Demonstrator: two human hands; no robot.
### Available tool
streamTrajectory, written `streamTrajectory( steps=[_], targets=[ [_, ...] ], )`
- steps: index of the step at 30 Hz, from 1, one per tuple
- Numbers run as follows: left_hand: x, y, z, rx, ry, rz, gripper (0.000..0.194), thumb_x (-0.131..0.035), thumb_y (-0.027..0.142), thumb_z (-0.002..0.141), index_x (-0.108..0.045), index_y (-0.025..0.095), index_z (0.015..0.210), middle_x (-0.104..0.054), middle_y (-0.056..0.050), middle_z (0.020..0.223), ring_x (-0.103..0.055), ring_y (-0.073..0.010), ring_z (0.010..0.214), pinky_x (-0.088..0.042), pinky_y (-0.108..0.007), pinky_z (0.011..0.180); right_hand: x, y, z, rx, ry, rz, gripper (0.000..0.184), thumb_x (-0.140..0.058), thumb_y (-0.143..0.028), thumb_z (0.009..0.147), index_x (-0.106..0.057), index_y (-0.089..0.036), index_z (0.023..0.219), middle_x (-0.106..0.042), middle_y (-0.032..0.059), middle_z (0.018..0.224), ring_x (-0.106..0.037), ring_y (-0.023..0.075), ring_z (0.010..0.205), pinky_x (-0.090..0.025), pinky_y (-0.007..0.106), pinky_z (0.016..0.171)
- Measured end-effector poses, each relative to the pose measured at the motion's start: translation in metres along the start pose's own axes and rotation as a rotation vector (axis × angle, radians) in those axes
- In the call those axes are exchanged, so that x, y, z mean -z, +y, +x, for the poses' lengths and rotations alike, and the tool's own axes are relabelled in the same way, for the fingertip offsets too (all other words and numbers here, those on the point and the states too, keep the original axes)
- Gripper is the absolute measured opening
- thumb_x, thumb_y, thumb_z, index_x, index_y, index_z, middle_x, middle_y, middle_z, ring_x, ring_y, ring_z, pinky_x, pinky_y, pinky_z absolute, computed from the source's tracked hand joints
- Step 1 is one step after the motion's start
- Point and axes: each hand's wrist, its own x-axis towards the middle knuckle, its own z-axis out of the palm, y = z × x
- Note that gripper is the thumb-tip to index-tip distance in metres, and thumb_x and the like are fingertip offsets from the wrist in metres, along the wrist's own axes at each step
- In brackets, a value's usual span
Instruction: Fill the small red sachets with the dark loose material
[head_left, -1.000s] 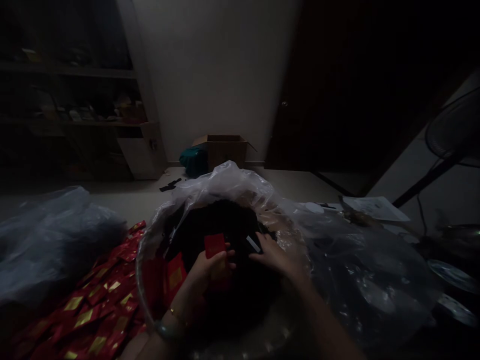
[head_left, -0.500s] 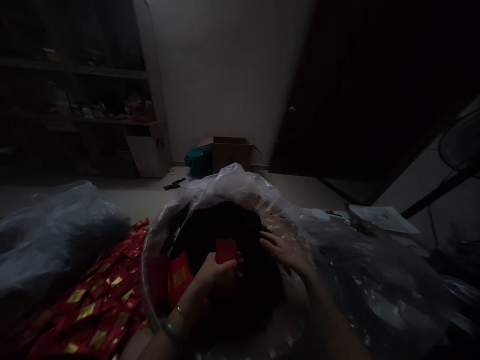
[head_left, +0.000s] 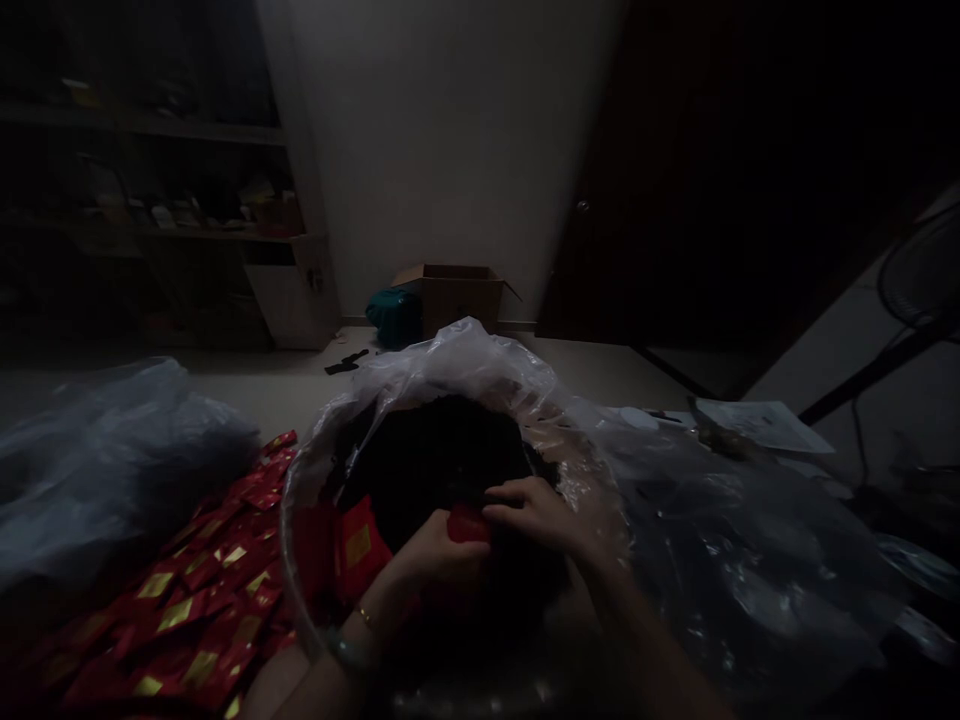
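Note:
My left hand [head_left: 448, 550] is closed around a small red packet [head_left: 468, 522], whose top edge shows above the thumb. At the packet's top right are the fingertips of my right hand [head_left: 529, 512], its fingers bent and close together; what is in them, if anything, is too dark to make out. Both hands are over a heap of dark loose material [head_left: 442, 440] in a round tub [head_left: 289, 530] lined with clear plastic [head_left: 480, 350]. More red packets with gold labels [head_left: 358, 545] lie inside the tub's left side.
A pile of red and gold packets [head_left: 187, 600] spreads left of the tub, beside a pale plastic bag [head_left: 112, 460]. Clear plastic sheeting [head_left: 750, 560] covers the right side. Behind stand an open cardboard box [head_left: 461, 300], a teal bag [head_left: 394, 316] and shelves [head_left: 150, 235]. A fan [head_left: 922, 270] is far right.
My right hand has moved left from above the dark heap to the packet's top. My left hand has tilted the packet, so less of it shows.

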Motion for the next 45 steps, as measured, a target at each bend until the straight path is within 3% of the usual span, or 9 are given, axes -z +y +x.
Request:
streamTrajectory(
  steps=[3,6,9,15,21,27,34,45],
  targets=[
    [0.001,0.000,-0.001,0.093,-0.014,-0.141,0.046,-0.079,0.047,0.053,-0.069,0.009,0.077,-0.069,-0.004,0.067,-0.059,-0.0138,0.058,-0.045,-0.023,0.057,0.001,0.005,0.002,0.015,0.042,-0.025,0.028,-0.059,-0.037,0.078,-0.075,-0.019,0.090,-0.073,0.0030,0.082,-0.063,0.0209,0.074,-0.045,0.027,0.066],
    [0.001,-0.001,0.000,0.229,0.068,-0.345,0.063,-0.057,0.067,0.068,-0.069,0.008,0.086,-0.071,-0.010,0.070,-0.064,-0.0182,0.057,-0.049,-0.027,0.056,0.001,0.010,0.003,-0.013,0.085,-0.018,0.030,-0.060,-0.040,0.077,-0.074,-0.018,0.092,-0.073,0.0040,0.085,-0.064,0.0223,0.077,-0.046,0.029,0.070],
    [0.000,-0.003,0.003,0.315,0.125,-0.477,0.066,-0.037,0.064,0.083,-0.067,0.006,0.090,-0.071,-0.014,0.066,-0.066,-0.0207,0.054,-0.050,-0.029,0.055,0.000,0.011,0.004,-0.046,0.106,-0.012,0.033,-0.060,-0.042,0.076,-0.074,-0.017,0.093,-0.073,0.0061,0.088,-0.064,0.0244,0.081,-0.046,0.032,0.074],
    [0.002,-0.002,0.006,0.326,0.121,-0.548,0.051,-0.038,0.049,0.089,-0.066,0.006,0.084,-0.071,-0.013,0.062,-0.066,-0.0201,0.050,-0.050,-0.028,0.054,0.000,0.004,0.003,-0.058,0.078,0.109,0.036,-0.059,-0.043,0.076,-0.072,-0.018,0.100,-0.072,0.0049,0.095,-0.064,0.0245,0.087,-0.047,0.034,0.078],
    [0.000,0.000,0.004,0.328,0.117,-0.502,0.055,-0.036,0.052,0.088,-0.065,0.005,0.086,-0.070,-0.013,0.060,-0.065,-0.0202,0.050,-0.050,-0.028,0.054,0.017,0.005,-0.002,-0.195,0.091,0.132,0.052,-0.054,-0.052,0.078,-0.065,-0.015,0.114,-0.071,0.0068,0.098,-0.065,0.0213,0.074,-0.051,0.032,0.066],
    [-0.001,-0.002,0.003,0.296,0.173,-0.476,0.048,-0.044,0.050,0.086,-0.064,0.007,0.095,-0.071,-0.010,0.063,-0.065,-0.0201,0.051,-0.050,-0.030,0.056,0.017,0.008,-0.003,-0.037,0.008,0.095,0.045,-0.060,-0.046,0.075,-0.068,-0.017,0.108,-0.070,0.0072,0.108,-0.062,0.0276,0.098,-0.047,0.038,0.086],
    [-0.001,0.000,0.004,0.319,0.196,-0.472,0.049,-0.036,0.047,0.090,-0.065,0.007,0.088,-0.071,-0.010,0.061,-0.064,-0.0188,0.051,-0.049,-0.028,0.056,0.006,0.009,0.000,-0.010,0.028,0.094,0.036,-0.058,-0.042,0.077,-0.072,-0.018,0.100,-0.072,0.0052,0.098,-0.064,0.0271,0.090,-0.049,0.037,0.080],
    [0.001,-0.004,0.005,0.306,0.162,-0.476,0.049,-0.042,0.051,0.085,-0.066,0.007,0.085,-0.070,-0.009,0.061,-0.064,-0.0184,0.051,-0.049,-0.028,0.057,0.006,0.010,0.001,0.016,0.063,0.075,0.036,-0.058,-0.041,0.077,-0.072,-0.017,0.100,-0.072,0.0067,0.098,-0.064,0.0267,0.088,-0.048,0.036,0.079]
  ],
)
